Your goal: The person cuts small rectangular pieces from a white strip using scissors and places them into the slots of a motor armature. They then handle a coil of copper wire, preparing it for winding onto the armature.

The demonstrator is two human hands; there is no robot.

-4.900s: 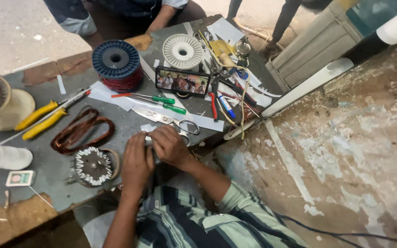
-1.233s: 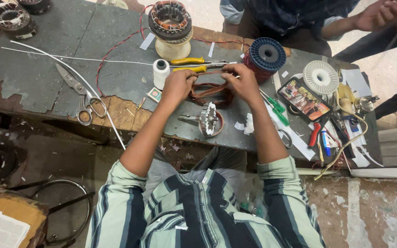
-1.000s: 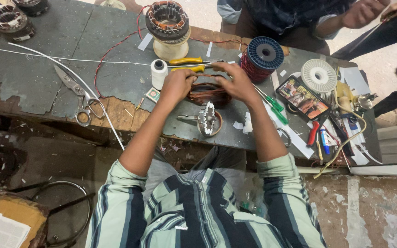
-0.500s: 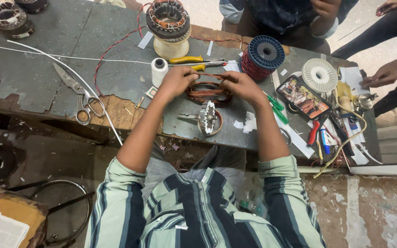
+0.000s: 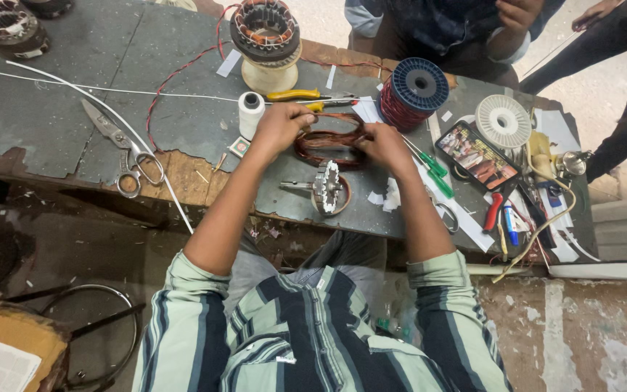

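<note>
- copper wire coil (image 5: 328,141) lies mid-bench, just far of the toothed rotor (image 5: 326,187); near the yellow pliers (image 5: 295,95)
- left hand (image 5: 282,125) and right hand (image 5: 380,139) each pinch a coil end
- advice: keep both grips even; turns bundled flat

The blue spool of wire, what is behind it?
Behind the blue spool, at the far edge of the table, another person's sleeve and hand show. The spool covers whatever lies on the table right behind it.
</note>
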